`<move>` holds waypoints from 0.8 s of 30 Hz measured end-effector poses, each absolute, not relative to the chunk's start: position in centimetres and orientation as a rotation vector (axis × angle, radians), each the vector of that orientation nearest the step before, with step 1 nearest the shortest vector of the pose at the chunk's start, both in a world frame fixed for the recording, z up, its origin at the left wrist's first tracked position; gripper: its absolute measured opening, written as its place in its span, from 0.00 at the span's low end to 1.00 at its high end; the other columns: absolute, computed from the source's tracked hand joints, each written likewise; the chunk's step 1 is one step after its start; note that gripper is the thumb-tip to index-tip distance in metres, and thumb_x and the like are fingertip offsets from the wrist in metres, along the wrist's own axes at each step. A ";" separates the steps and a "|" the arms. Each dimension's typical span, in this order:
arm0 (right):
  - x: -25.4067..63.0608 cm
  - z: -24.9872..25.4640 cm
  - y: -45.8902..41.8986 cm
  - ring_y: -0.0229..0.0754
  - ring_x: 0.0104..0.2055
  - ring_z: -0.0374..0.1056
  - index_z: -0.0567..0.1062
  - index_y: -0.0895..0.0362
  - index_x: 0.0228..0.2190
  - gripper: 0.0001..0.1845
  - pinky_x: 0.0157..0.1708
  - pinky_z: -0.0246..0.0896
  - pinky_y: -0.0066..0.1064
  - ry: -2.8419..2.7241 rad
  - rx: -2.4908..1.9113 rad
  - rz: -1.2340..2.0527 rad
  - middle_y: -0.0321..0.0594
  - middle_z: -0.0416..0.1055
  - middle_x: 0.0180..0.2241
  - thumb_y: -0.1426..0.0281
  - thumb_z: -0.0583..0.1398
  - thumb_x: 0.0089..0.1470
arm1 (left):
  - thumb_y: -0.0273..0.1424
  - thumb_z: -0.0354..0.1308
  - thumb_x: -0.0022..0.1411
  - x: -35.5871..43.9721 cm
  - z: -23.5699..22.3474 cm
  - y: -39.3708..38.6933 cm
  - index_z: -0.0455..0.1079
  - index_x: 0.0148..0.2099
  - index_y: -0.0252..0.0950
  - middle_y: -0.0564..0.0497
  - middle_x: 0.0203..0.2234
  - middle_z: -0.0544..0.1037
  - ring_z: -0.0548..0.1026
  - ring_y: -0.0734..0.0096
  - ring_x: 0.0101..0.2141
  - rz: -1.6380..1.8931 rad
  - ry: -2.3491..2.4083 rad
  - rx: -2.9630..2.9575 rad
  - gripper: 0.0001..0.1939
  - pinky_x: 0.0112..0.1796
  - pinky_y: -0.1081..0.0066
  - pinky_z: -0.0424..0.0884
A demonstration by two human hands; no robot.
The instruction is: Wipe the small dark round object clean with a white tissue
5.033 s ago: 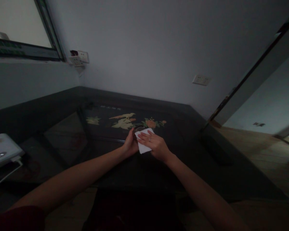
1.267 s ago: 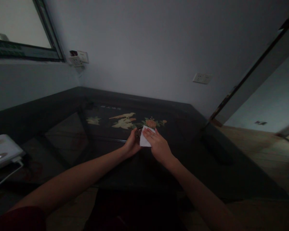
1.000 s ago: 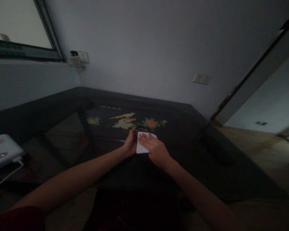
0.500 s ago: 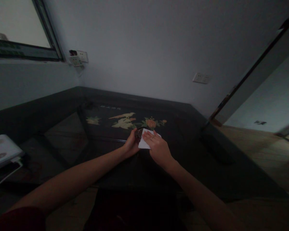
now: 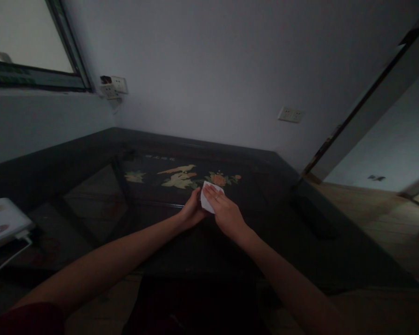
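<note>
Just in front of me, above the dark table [image 5: 230, 242], both my hands meet around a white tissue or cloth [image 5: 206, 201]. My right hand [image 5: 228, 214] presses the white piece with its fingers laid over it, pointing up and left. My left hand [image 5: 192, 210] is curled at the left side, gripping a small dark object that the white piece and fingers now almost fully cover. Its kind cannot be made out.
A flower-and-bird picture [image 5: 181, 177] decorates the tabletop beyond my hands. At the left edge lies a white device [image 5: 7, 221] with a white cable [image 5: 10, 260]. A dark flat object [image 5: 314, 218] lies on the right. Wall sockets [image 5: 291, 114] are behind.
My right hand and the white piece have shifted slightly up and left, closer to my left hand. The dark object, partly visible before, is now covered.
</note>
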State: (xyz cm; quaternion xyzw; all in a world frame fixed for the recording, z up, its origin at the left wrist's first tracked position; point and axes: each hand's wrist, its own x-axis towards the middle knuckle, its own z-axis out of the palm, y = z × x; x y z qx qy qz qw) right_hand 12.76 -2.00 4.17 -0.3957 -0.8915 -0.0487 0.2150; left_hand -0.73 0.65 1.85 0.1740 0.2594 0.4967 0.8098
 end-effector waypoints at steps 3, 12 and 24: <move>12.8 3.9 -2.2 0.46 0.65 0.51 0.61 0.67 0.60 0.32 0.63 0.53 0.40 -2.434 -1.163 -0.203 0.52 0.56 0.62 0.86 0.46 0.53 | 0.39 0.42 0.69 -0.7 1.8 0.9 0.68 0.55 0.30 0.46 0.30 0.80 0.76 0.66 0.30 1.069 0.585 0.343 0.23 0.39 0.67 0.69; 12.7 3.6 -2.3 0.42 0.66 0.49 0.57 0.58 0.62 0.37 0.65 0.47 0.46 -2.537 -0.964 -0.100 0.44 0.55 0.63 0.86 0.45 0.52 | 0.40 0.42 0.68 -1.1 2.0 0.9 0.70 0.51 0.27 0.45 0.27 0.79 0.76 0.65 0.28 1.041 0.616 0.335 0.24 0.38 0.68 0.70; 12.7 3.7 -1.6 0.44 0.65 0.53 0.62 0.60 0.60 0.37 0.65 0.47 0.47 -2.347 -0.955 -0.002 0.48 0.63 0.60 0.86 0.45 0.49 | 0.38 0.52 0.65 -0.5 1.6 -0.5 0.70 0.53 0.34 0.46 0.36 0.79 0.76 0.67 0.34 1.126 0.630 0.483 0.19 0.37 0.71 0.69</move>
